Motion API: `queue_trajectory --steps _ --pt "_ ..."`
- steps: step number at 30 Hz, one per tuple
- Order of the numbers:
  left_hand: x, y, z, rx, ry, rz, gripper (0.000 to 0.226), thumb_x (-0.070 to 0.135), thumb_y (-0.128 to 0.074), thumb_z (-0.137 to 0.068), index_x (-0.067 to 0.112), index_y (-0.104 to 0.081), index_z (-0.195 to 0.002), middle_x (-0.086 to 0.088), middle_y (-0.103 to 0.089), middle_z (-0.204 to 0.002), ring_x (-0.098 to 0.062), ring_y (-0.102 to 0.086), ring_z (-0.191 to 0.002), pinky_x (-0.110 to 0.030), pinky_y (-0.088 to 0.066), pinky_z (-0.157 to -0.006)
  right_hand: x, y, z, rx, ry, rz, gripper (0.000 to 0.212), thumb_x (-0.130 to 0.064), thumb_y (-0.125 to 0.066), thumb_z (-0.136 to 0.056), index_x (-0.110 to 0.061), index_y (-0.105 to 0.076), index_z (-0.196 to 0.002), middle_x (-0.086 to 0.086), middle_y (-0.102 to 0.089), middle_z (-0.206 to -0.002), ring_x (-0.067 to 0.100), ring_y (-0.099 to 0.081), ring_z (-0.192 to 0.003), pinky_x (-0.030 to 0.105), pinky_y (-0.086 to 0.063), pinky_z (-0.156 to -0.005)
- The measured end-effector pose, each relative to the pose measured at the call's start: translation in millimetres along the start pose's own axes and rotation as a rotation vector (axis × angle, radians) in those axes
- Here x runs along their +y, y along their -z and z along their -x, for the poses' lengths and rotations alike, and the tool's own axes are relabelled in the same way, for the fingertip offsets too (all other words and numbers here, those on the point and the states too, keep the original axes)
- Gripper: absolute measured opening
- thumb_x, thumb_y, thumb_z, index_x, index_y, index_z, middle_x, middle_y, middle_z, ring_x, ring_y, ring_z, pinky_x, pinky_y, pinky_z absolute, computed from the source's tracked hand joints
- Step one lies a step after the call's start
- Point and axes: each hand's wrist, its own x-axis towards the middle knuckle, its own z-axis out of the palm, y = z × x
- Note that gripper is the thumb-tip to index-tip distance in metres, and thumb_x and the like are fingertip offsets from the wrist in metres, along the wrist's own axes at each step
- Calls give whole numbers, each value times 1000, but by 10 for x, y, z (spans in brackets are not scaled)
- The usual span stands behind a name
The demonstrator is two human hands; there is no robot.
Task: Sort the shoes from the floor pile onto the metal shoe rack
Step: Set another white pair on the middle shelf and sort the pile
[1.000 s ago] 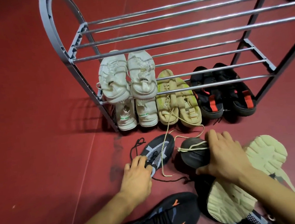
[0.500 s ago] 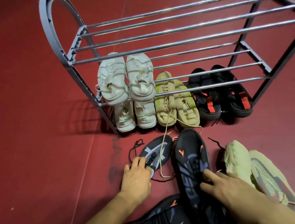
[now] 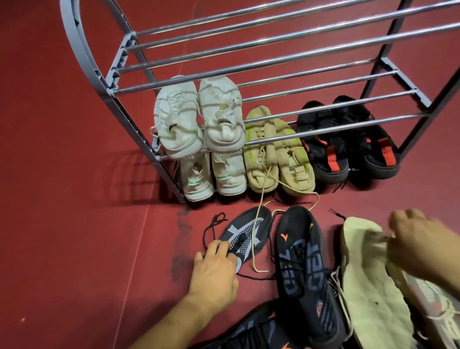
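Head view puts the floor pile right under me. My left hand [image 3: 215,270] rests on the heel end of a black knit shoe with a white dotted pattern [image 3: 245,234], fingers curled over its collar in a hold. My right hand [image 3: 422,241] is smeared with motion blur above a cream-soled shoe [image 3: 370,281] that lies sole-up; I cannot tell whether those fingers grip anything. Between the two hands lies a black sneaker with orange marks [image 3: 302,269], toe pointing at the rack, and its mate [image 3: 243,348] is cut off by the bottom edge. A grey-and-cream laced shoe [image 3: 445,310] runs out of the lower right corner, half hidden under my right forearm.

Loose laces trail across the red floor [image 3: 56,222]: a black one loops beside my left fingers, a tan one runs down from the tan pair [image 3: 275,157].

Beyond stands the metal shoe rack [image 3: 267,62], chrome rods between grey arched ends, its right end cropped. White sneakers [image 3: 199,120] sit on the middle rods at the left; a second white pair [image 3: 213,174], the tan pair and a black pair with red tabs [image 3: 349,146] stand below. The top rods and the right part of the middle rods are bare.
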Motion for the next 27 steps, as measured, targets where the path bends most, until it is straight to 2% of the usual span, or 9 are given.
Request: queue_trajectory --steps 2,4,6,9,13,16,18,23,27 --pt "8 3 -4 1 5 -1 39 32 -50 -89 14 -60 -122 -2 -40 -145 -22 -28 -141 -44 -39 -100 331 -165 -203 -118 -256 -47 68 -68 -36 -91 -15 -47 -132 17 -46 -137 47 -40 -130 54 -45 -99" --pt "25 5 -6 -5 14 -5 39 32 -50 -89 14 -59 -123 -1 -39 -144 -23 -27 -141 -44 -38 -101 585 -402 -331 -327 -278 -73 101 -96 -23 -67 -25 -48 -135 14 -46 -142 43 -41 -133 57 -39 -104" --pt "34 10 -1 -8 21 -6 39 32 -50 -89 14 -59 -123 -1 -39 -144 -23 -27 -140 -44 -38 -101 646 -634 -341 -349 -142 -140 91 -101 -25 -61 -31 -62 -107 5 -65 -117 30 -58 -113 53 -44 -101" --pt "29 -1 -3 -2 24 -12 38 32 -50 -88 14 -60 -121 -1 -40 -143 -24 -27 -140 -44 -38 -100 222 -467 -15 -86 -97 -195 89 -100 -10 -64 -28 -59 -83 5 -68 -101 32 -59 -101 49 -49 -91" --pt "49 -20 -5 -6 30 -16 38 33 -50 -87 16 -60 -119 -1 -39 -142 -24 -28 -139 -44 -39 -98 -327 -351 276 -186 -113 -292 120 -102 -48 -48 -7 -47 -122 18 -56 -125 34 -56 -114 45 -51 -91" --pt "63 -10 3 -3 34 -31 38 33 -50 -88 16 -59 -121 -2 -38 -143 -25 -27 -140 -45 -39 -98 -337 -224 217 -125 -188 -489 77 -63 -84 -56 3 -62 -90 16 -72 -83 31 -69 -80 42 -58 -67" --pt "73 -14 10 0 33 -34 39 34 -51 -88 16 -59 -121 -2 -39 -143 -25 -27 -140 -45 -39 -98 -276 -202 119 -83 -194 -512 42 -32 -78 -66 6 -69 -81 19 -73 -70 36 -72 -73 38 -54 -53" --pt "109 -24 3 11 58 -35 39 35 -52 -87 17 -60 -121 -2 -39 -142 -25 -28 -139 -45 -39 -97 -268 -277 51 -223 -99 -415 70 -75 -63 -72 -6 -61 -60 7 -66 -64 25 -61 -62 30 -50 -59" --pt "113 -40 25 30 56 -36 38 34 -53 -86 17 -61 -119 -2 -41 -141 -26 -30 -138 -45 -39 -95 -258 -108 80 -265 -69 -468 61 -68 -77 -68 -9 -62 -62 3 -67 -63 22 -62 -62 32 -49 -60"
